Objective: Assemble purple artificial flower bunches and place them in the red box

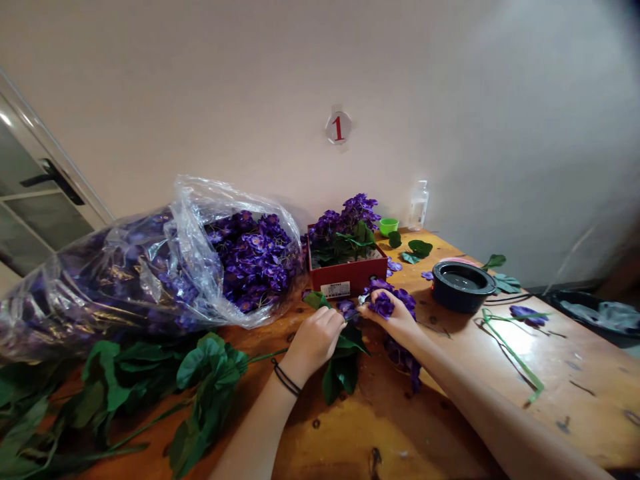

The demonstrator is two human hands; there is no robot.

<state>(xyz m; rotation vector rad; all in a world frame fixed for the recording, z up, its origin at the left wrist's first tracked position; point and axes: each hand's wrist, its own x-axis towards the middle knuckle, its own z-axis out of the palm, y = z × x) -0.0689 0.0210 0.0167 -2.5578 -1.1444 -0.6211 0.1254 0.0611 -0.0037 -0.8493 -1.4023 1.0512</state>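
My left hand (320,333), with a black band at the wrist, is closed on a green leafy stem. Its dark green leaves (343,373) hang below the fingers. Close to its right, my right hand (393,313) pinches a bunch of purple artificial flowers (404,300), and some blossoms droop under the wrist. A small white piece shows by the right fingertips, too small to name. The two hands are near each other over the wooden table (345,427), just in front of a red box (345,270) with purple flowers and leaves in it.
A clear plastic bag (120,267) full of purple flowers lies at the left, with long leafy stems (210,373) before it. To the right stand a black pot (463,287) with dark contents, a green cup (389,227) and a clear bottle (419,205). Loose leaves (419,249) lie about.
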